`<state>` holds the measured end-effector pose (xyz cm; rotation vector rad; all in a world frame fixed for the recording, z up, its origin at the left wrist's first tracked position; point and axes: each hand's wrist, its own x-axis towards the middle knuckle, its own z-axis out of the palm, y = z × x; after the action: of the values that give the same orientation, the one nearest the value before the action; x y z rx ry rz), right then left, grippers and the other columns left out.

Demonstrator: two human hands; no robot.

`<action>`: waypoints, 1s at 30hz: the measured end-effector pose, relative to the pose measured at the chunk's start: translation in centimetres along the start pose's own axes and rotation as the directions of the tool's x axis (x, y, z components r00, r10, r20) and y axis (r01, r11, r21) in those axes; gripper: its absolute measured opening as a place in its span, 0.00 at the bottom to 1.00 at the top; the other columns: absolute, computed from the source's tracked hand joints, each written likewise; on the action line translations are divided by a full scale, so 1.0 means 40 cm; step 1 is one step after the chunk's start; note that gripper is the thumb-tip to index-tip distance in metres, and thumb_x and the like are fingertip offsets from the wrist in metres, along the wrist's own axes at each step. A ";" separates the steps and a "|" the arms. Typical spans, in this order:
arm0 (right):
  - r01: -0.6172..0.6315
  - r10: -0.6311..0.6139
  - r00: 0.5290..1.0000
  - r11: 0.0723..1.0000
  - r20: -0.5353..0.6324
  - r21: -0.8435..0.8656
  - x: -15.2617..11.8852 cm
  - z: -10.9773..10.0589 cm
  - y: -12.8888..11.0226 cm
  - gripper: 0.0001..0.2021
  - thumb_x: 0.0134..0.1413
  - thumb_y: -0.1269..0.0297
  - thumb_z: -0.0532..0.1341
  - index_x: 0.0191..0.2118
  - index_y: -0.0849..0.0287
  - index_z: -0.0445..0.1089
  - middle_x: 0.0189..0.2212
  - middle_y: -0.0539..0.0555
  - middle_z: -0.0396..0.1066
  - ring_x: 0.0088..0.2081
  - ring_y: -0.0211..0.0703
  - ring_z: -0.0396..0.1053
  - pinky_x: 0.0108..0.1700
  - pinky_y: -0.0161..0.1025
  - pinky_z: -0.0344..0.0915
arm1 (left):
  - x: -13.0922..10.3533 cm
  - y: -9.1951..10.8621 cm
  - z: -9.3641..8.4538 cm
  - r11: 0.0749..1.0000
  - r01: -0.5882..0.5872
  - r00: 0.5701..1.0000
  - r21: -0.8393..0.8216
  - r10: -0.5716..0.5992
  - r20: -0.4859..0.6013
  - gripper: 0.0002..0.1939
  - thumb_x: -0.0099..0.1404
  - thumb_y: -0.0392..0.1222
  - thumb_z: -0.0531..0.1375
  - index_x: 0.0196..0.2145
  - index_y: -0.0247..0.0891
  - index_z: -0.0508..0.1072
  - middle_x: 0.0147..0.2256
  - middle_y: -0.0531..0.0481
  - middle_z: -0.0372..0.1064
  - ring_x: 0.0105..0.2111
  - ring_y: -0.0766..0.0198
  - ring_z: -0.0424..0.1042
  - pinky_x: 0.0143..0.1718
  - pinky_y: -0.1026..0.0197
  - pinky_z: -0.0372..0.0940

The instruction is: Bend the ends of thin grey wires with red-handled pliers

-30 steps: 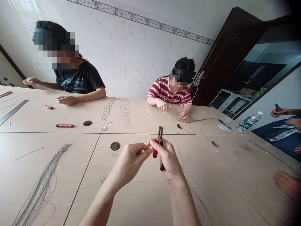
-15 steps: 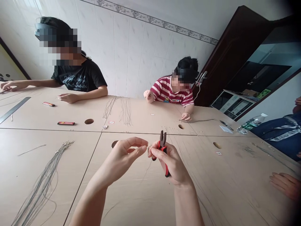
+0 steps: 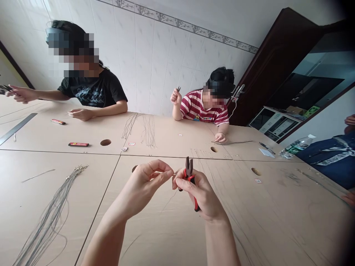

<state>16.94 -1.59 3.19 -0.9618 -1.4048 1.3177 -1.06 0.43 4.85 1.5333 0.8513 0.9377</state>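
My right hand [image 3: 202, 194] is wrapped round pliers [image 3: 189, 167] with red and black handles, their jaws pointing up and slightly apart. Its thumb and forefinger are also pinched together near my left fingertips. My left hand [image 3: 145, 186] is closed in a pinch at a tiny metal fitting [image 3: 174, 174] between the two hands; its exact shape is too small to tell. A thin grey cord [image 3: 168, 202] hangs down below the fingertips. To the left on the table [image 3: 144, 229] lies a bundle of grey cords [image 3: 52, 207] with metal ends.
Across the table, one person [image 3: 94, 88] holds a dark tool, and another in a striped shirt [image 3: 194, 105] raises pliers. Looser cords [image 3: 149, 131], a red box [image 3: 78, 144], a ruler [image 3: 19, 127] and a bottle [image 3: 298, 146] lie about. Round holes [image 3: 105, 142] pierce the tabletop.
My hands stay together, with the pliers shifted slightly left and down. The striped-shirt person's hand has risen with pliers. The other person's far hand has lifted with a tool.
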 end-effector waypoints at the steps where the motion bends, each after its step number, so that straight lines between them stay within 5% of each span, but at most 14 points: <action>1: -0.001 0.001 1.000 1.000 0.005 -0.008 -0.001 0.000 0.000 0.08 0.58 0.60 0.62 0.29 0.57 0.69 0.28 0.50 0.70 0.33 0.40 0.60 0.38 0.40 0.54 | -0.001 -0.002 0.000 1.000 -0.006 1.000 0.007 0.006 0.000 0.13 0.69 0.50 0.57 0.33 0.38 0.72 0.30 0.49 0.72 0.34 0.60 0.71 0.39 0.58 0.66; 15: -0.025 0.028 0.999 0.993 0.021 -0.120 -0.009 -0.011 -0.022 0.09 0.59 0.58 0.60 0.32 0.56 0.71 0.31 0.51 0.70 0.34 0.41 0.61 0.39 0.39 0.57 | -0.013 -0.013 -0.017 0.992 -0.062 0.997 0.107 0.056 0.056 0.12 0.71 0.49 0.54 0.36 0.39 0.70 0.34 0.48 0.71 0.36 0.60 0.70 0.36 0.60 0.66; 30: -0.075 0.075 0.997 0.995 0.001 -0.061 -0.008 -0.003 -0.016 0.08 0.57 0.60 0.62 0.29 0.57 0.68 0.27 0.50 0.65 0.33 0.41 0.63 0.38 0.39 0.61 | -0.009 -0.004 -0.007 0.981 -0.006 0.989 0.195 -0.024 0.147 0.12 0.74 0.49 0.50 0.37 0.41 0.67 0.35 0.52 0.70 0.35 0.64 0.66 0.36 0.61 0.59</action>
<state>17.16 -1.94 3.78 -1.0626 -1.4304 1.3380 -1.48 0.25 4.70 1.7432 0.8615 0.7393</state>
